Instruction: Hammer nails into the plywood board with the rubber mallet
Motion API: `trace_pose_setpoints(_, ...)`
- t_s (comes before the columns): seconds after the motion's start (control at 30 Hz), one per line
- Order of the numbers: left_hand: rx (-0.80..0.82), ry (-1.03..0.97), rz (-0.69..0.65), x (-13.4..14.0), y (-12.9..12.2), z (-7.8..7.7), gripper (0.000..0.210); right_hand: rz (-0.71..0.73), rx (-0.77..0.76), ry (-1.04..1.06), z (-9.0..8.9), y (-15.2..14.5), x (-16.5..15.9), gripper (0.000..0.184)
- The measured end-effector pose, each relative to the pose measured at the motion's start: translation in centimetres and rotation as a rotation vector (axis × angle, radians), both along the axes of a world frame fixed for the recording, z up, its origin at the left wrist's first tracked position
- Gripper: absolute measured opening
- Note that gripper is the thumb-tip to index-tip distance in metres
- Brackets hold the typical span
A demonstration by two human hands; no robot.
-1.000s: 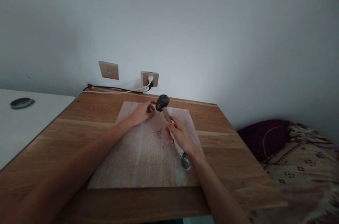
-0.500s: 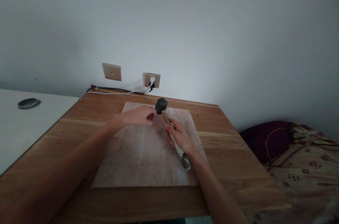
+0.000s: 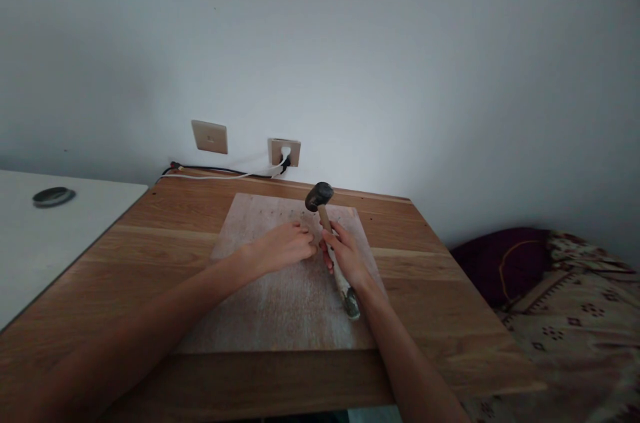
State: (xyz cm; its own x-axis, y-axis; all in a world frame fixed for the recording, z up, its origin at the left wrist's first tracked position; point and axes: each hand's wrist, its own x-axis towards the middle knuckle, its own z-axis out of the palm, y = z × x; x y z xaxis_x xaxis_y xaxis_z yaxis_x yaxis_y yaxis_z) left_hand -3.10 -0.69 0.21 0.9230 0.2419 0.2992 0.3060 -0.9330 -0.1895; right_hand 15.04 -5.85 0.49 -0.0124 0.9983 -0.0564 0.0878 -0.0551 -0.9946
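Mallet (image 3: 319,196) clasped in right hand (image 3: 346,258) grip; left hand (image 3: 287,247) over board (image 3: 280,310), cannot tell whether grip pinches anything

The black-headed mallet (image 3: 319,196) is gripped around its handle by the right hand (image 3: 347,258), slanting with its head away from the person and its butt end nearer; whether it touches the board below cannot be told. Its handle is tan wood by the head, whitish and scuffed lower down, and dark at the butt. The pale, grainy wooden board (image 3: 280,310) lies flat on the table, its middle partly covered by the left hand (image 3: 286,246), with small dark specks (image 3: 281,213) in a row near its far edge, too tiny to identify
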Motion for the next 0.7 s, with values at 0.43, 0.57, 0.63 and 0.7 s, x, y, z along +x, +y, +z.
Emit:
trace_pose_setpoints(0.43, -0.438, -0.153, 0.143, -1.9, 3.1, 0.2, 0.009, -0.013, -0.031, -0.013, 0.0, 0.0, 0.0, 0.043)
trace_pose_setpoints(0.57, -0.661, -0.428, 0.316, -4.8, 6.1, -0.4, 0.024, -0.003, -0.007, -0.014, -0.1, 0.0, 0.0, 0.037)
trace_pose_setpoints(0.63, -0.658, -0.503, 0.371, -5.8, 7.1, -1.1, 0.022, 0.002, -0.009, -0.016, -0.1, 0.0, 0.0, 0.035)
trace_pose_setpoints(0.7, -0.645, -0.531, 0.402, -6.3, 7.7, -1.8, 0.020, 0.004, -0.019, -0.018, 0.0, 0.0, -0.1, 0.036)
